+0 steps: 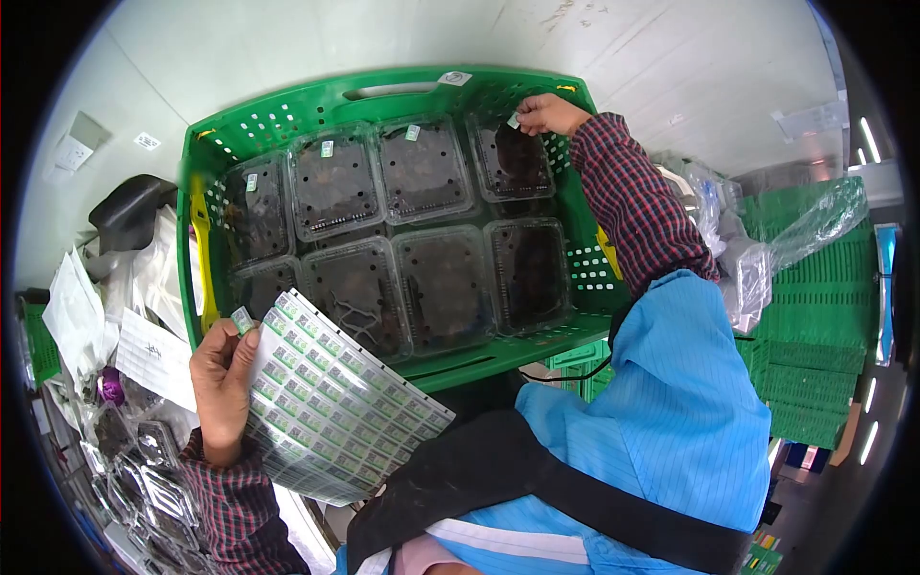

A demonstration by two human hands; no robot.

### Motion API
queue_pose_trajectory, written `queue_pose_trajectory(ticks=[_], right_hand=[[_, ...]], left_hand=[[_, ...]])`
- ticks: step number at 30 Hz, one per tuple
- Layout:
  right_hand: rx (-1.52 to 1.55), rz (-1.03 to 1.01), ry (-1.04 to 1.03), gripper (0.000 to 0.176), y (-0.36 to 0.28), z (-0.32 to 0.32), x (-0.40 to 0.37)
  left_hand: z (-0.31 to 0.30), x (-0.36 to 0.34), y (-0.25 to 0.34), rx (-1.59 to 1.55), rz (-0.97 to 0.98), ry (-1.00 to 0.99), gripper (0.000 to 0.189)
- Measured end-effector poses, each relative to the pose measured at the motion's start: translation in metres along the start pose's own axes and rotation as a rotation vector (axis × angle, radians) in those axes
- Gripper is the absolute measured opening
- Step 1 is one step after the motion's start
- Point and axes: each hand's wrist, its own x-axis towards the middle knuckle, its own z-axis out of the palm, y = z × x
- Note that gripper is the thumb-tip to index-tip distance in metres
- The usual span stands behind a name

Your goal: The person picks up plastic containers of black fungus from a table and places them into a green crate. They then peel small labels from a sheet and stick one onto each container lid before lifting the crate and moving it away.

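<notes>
My left hand (223,379) pinches the upper left corner of a sheet of small green-and-white stickers (331,402). One loose sticker (242,320) shows at its thumb and fingertip. At the top right, my right hand (549,115) holds a small sticker (514,121) between closed fingertips, over the corner of a clear plastic box (510,158). Several such lidded boxes with dark contents lie in two rows in a green crate (402,86). Stickers sit on the lids of three back-row boxes, among them this box (422,172). The sheet hides part of the front left boxes.
Green crates (805,316) are stacked at the right, with clear plastic wrap (819,225) over them. Empty clear boxes (158,489) pile up at the lower left, below papers (153,359) and bags. A white wall (335,38) stands behind the crate.
</notes>
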Motion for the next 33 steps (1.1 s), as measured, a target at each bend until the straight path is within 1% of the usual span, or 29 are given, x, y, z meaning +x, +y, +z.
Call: queue_pose_trajectory(ticks=[1,2,4,5,7,8,10,11,13,14,15,16,17,18,19,20,22,23,24,25,26,28,29,30,32,33], right_hand=[[-0.051,0.059,-0.032,0.024,-0.001,-0.002,0.004],[-0.051,0.056,-0.033,0.024,0.000,-0.004,0.010],[-0.279,0.012,-0.094,0.023,-0.002,-0.004,0.020],[-0.279,0.010,-0.097,0.023,-0.004,-0.002,0.022],[-0.583,-0.055,-0.023,0.021,-0.011,0.002,0.026],[-0.583,-0.058,-0.027,0.021,-0.013,0.007,0.024],[-0.778,-0.113,0.204,0.023,-0.013,0.019,0.020],[-0.777,-0.121,0.194,0.023,-0.011,0.019,0.021],[-0.972,-0.215,0.272,0.028,-0.001,0.019,0.024],[-0.915,-0.153,0.227,0.034,-0.002,0.018,0.026],[-0.950,-0.308,0.470,0.040,0.012,0.024,0.028],[-0.962,-0.124,0.352,0.049,-0.005,0.024,0.025],[-0.933,-0.139,0.380,0.047,-0.020,0.032,0.020],[-0.905,-0.145,0.413,0.044,-0.035,0.043,0.014],[-0.680,-0.305,0.423,0.041,-0.060,0.066,0.006],[-0.454,-0.444,0.425,0.038,-0.087,0.094,-0.005],[-0.031,-0.571,0.079,0.033,-0.159,0.153,-0.035],[0.059,-0.647,-0.070,0.033,-0.188,0.182,-0.049],[0.146,-0.719,-0.218,0.033,-0.212,0.210,-0.060],[0.094,-0.801,-0.250,0.032,-0.228,0.233,-0.067],[0.038,-0.886,-0.285,0.031,-0.241,0.249,-0.072],[0.154,-0.967,-0.350,0.023,-0.255,0.270,-0.078],[0.110,-1.007,-0.350,0.015,-0.256,0.277,-0.075],[0.108,-1.013,-0.367,0.015,-0.255,0.277,-0.074],[0.098,-1.133,-0.278,0.012,-0.255,0.277,-0.079],[0.166,-1.080,-0.292,0.011,-0.256,0.276,-0.081]], left_hand=[[0.000,0.000,0.000,0.000,-0.002,0.002,0.011],[0.000,-0.001,0.000,0.006,-0.009,0.002,0.011],[0.000,-0.001,0.001,0.013,-0.018,0.003,0.010],[-0.001,-0.002,0.001,0.018,-0.026,0.000,0.010],[0.000,-0.002,0.002,0.023,-0.037,0.001,0.010],[0.001,-0.003,0.003,0.034,-0.032,0.015,0.009],[0.003,-0.004,0.005,0.046,-0.032,0.035,0.007],[0.003,-0.005,0.004,0.071,-0.025,0.042,0.007],[-0.001,-0.006,0.000,0.179,-0.001,0.064,0.007],[-0.006,-0.007,-0.004,0.219,-0.032,0.057,0.010],[0.001,-0.007,0.004,0.203,-0.026,0.075,0.012],[-0.002,-0.008,-0.001,0.160,-0.028,0.058,0.013],[-0.006,-0.008,-0.006,0.201,0.031,0.045,0.012],[-0.009,-0.009,0.000,0.187,-0.035,-0.011,0.008],[-0.007,-0.011,0.003,0.136,-0.039,0.014,0.009],[-0.008,-0.011,0.006,0.210,-0.051,0.026,0.009],[-0.009,-0.009,0.000,0.177,-0.017,0.006,0.009],[-0.008,-0.009,0.000,0.187,-0.018,0.011,0.009],[-0.007,-0.008,0.000,0.198,0.022,0.006,0.009],[-0.007,-0.006,0.001,0.208,0.064,0.001,0.010],[-0.008,-0.006,0.001,0.211,0.066,0.008,0.010],[-0.011,-0.009,-0.001,0.255,0.089,0.010,0.013],[-0.011,-0.012,0.001,0.243,0.094,0.018,0.014],[-0.009,-0.013,0.002,0.240,0.088,0.034,0.014],[-0.009,-0.022,0.002,0.110,0.088,0.070,0.021],[-0.014,-0.025,0.002,0.101,0.087,0.086,0.021]])
